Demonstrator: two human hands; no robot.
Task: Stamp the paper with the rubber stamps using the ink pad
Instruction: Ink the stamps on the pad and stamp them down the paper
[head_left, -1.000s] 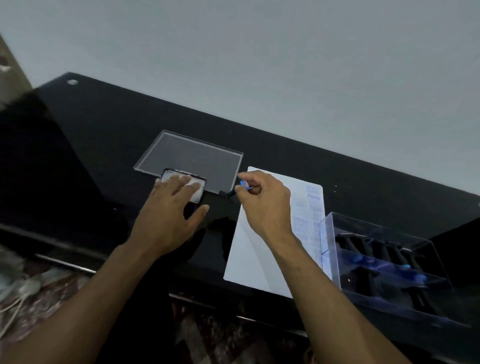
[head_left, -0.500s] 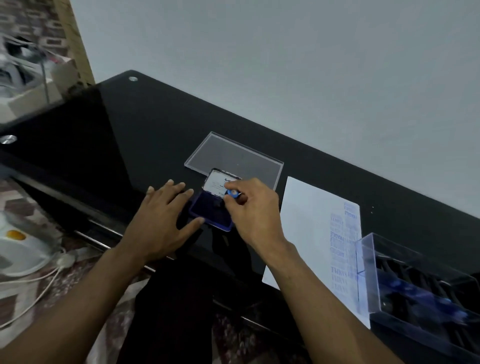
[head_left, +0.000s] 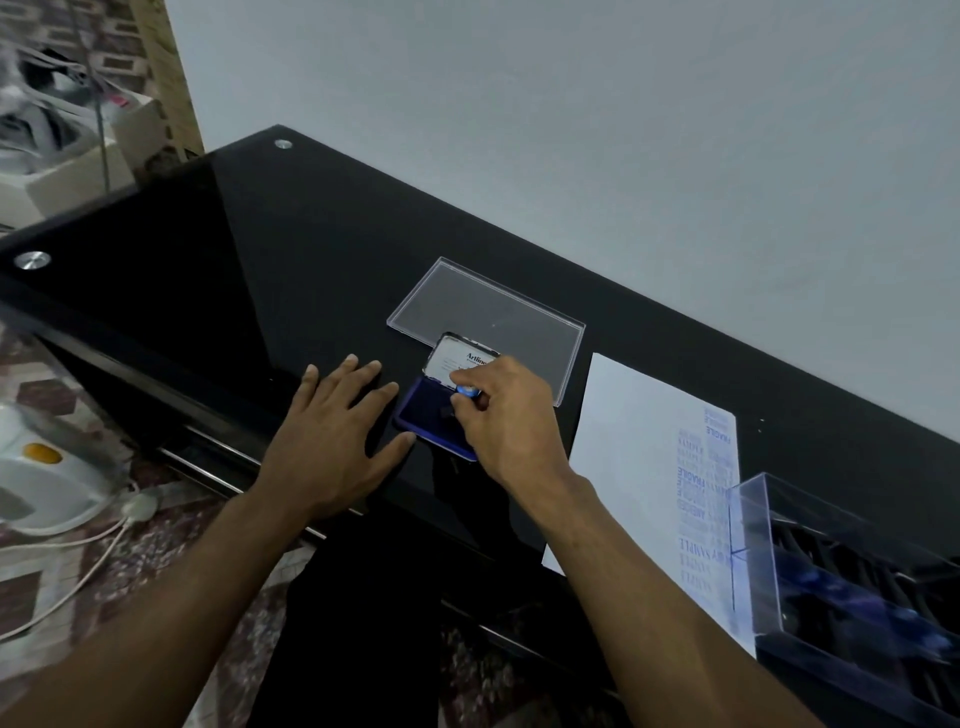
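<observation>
The blue ink pad (head_left: 422, 415) lies open on the black table, its white-labelled lid (head_left: 457, 358) tipped back. My right hand (head_left: 506, 415) pinches a small rubber stamp with a blue top (head_left: 467, 391) and holds it down on the pad. Flat on the table just left of the pad rests my left hand (head_left: 337, 431), fingers spread, thumb near the pad's edge. To the right lies the white paper (head_left: 639, 467), with several blue stamped words along its right side.
A clear plastic lid (head_left: 498, 306) lies behind the ink pad. A clear box (head_left: 852, 587) with several dark stamps stands at the right, over the paper's corner. The table's front edge (head_left: 208, 462) runs close to my arms. A white appliance and cable sit on the floor at the left.
My right hand moved the stamp from the paper's top left corner onto the ink pad. My left hand slid off the pad's lid to the table beside it. The pad now stands open.
</observation>
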